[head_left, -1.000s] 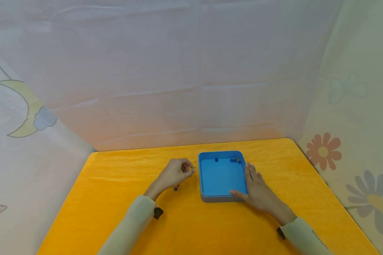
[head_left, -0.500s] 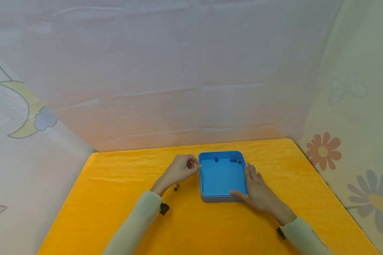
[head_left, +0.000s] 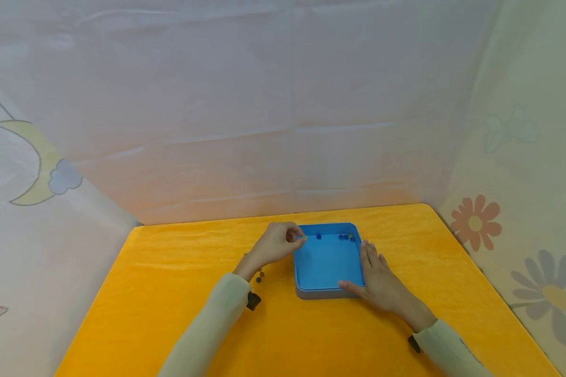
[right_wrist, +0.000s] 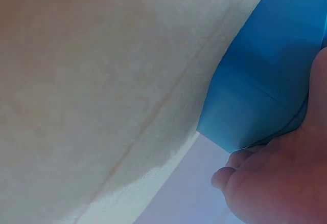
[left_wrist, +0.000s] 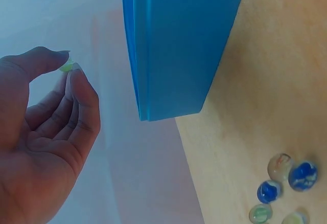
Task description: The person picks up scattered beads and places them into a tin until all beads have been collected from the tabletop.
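Note:
Between thumb and index finger, my left hand (head_left: 275, 245) pinches a small yellow-green marble (left_wrist: 67, 66). In the head view that hand is over the left rim of a square blue box (head_left: 330, 267). The flat right hand (head_left: 384, 280) rests along the box's right side, fingers straight, with its thumb over the front right rim. Inside the box, one dark blue marble (head_left: 318, 236) lies near the back wall. A small group of marbles (head_left: 346, 237), blue with one yellowish, sits in the back right corner.
Several loose marbles lie on the table left of the box, partly hidden by my left wrist, among them a blue-and-white marble (left_wrist: 303, 176) and a greenish one (left_wrist: 260, 214). A yellow cloth (head_left: 170, 293) covers the table. Pale printed sheets (head_left: 217, 131) stand behind and beside it.
My left hand has moved right and a little away from me with the marble, from beside the box to over its left rim. The right hand has stayed on the box.

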`<action>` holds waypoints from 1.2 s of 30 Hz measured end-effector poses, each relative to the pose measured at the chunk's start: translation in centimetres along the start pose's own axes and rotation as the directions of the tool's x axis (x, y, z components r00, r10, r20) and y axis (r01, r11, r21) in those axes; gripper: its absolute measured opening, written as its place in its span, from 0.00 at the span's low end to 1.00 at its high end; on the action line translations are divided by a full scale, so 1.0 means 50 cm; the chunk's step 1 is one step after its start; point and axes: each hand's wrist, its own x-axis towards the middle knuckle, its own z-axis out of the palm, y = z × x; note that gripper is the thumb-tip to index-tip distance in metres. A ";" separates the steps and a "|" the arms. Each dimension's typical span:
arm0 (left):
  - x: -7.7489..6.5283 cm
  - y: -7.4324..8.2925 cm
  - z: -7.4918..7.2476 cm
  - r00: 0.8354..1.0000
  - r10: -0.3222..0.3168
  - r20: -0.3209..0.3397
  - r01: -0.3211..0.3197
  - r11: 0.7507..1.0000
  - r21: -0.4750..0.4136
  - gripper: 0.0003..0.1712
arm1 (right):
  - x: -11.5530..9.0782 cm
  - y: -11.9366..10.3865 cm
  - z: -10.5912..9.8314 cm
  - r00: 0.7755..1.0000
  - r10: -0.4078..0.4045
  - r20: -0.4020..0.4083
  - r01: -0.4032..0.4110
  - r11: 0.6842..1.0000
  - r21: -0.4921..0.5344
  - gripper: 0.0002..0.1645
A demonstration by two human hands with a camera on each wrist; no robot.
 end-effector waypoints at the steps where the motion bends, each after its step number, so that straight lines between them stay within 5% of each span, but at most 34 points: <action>1: 0.002 0.001 0.001 1.000 -0.001 0.003 0.001 1.000 -0.004 0.11 | 0.000 0.000 0.000 1.000 0.000 0.000 0.000 1.000 0.000 0.76; 13: 0.042 0.027 0.019 1.000 -0.023 -0.012 0.022 0.999 -0.026 0.12 | 0.002 0.000 0.000 1.000 0.006 0.014 -0.006 1.000 0.015 0.77; 26: 0.088 0.041 0.039 0.998 0.063 0.011 -0.063 0.998 -0.009 0.12 | -0.002 -0.003 -0.004 1.000 0.002 0.005 -0.002 1.000 0.027 0.76; 36: 0.108 0.056 0.044 0.998 0.057 0.010 -0.057 0.998 -0.021 0.12 | 0.001 -0.003 0.001 1.000 -0.003 -0.003 0.003 1.000 0.025 0.75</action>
